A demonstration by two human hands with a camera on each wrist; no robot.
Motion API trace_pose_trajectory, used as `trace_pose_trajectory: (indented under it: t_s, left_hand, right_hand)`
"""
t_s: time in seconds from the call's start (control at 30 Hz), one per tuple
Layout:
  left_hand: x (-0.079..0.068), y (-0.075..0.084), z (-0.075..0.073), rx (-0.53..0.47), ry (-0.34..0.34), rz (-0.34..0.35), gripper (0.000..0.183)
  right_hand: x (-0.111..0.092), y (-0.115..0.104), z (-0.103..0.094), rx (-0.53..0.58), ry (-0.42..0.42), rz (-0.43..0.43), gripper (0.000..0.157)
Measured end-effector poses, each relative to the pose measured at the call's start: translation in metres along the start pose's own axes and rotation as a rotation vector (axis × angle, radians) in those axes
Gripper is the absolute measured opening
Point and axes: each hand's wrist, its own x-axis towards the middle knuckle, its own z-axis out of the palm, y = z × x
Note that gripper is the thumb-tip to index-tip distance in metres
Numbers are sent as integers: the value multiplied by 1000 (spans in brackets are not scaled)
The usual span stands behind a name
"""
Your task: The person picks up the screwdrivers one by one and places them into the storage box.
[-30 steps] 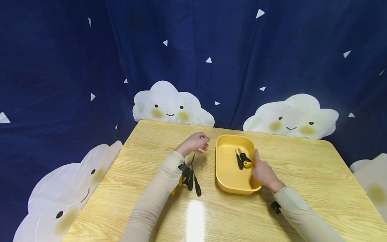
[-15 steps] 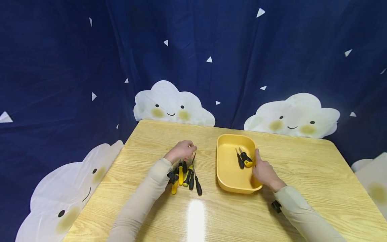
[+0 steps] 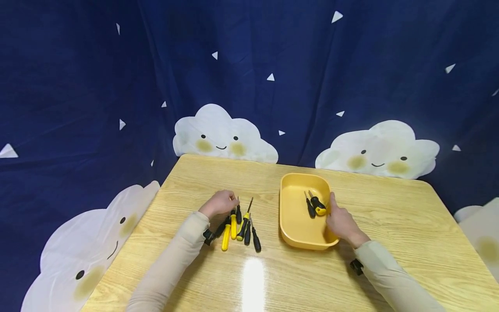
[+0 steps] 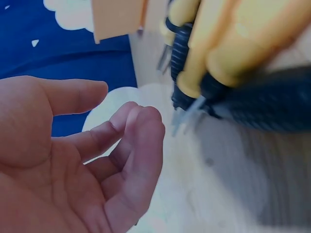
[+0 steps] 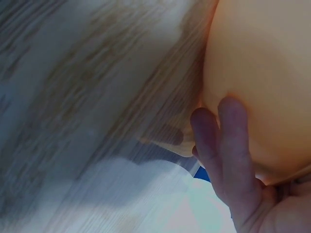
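Note:
My left hand hovers at the far end of a group of screwdrivers on the table. In the left wrist view its fingers curl loosely, with a gap to the thumb and nothing held. Nearby lie yellow-handled screwdrivers, a black-and-yellow one and black-handled ones; part of the group is hidden by the left wrist. My right hand grips the right rim of a yellow plastic bin, fingers against its outer wall in the right wrist view. Inside lie a small black screwdriver and a stubby black-and-yellow one.
The wood-grain table ends at a dark blue curtain with white clouds behind it. A bright light reflection lies on the tabletop in front of the screwdrivers.
My left hand has moved left and toward me, away from the bin to the screwdrivers, uncovering more of them. The right hand and the bin stay in place.

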Motion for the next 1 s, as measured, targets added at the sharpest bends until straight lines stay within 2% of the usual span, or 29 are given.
trace_pose_trajectory:
  t_s: [0.3, 0.57, 0.8, 1.0]
  left_hand:
    - [-9, -18, 10, 38, -17, -38, 7]
    - [-12, -23, 18, 92, -15, -53, 15]
    - [-15, -25, 19, 138, -4, -67, 15]
    - [-15, -31, 18, 83, -22, -72, 9]
  right_hand:
    - [1, 0, 2, 19, -24, 28, 76]
    - [-1, 0, 1, 15, -9, 15, 76]
    - [-3, 0, 2, 20, -12, 17, 75]
    - [0, 0, 0, 23, -9, 12, 76]
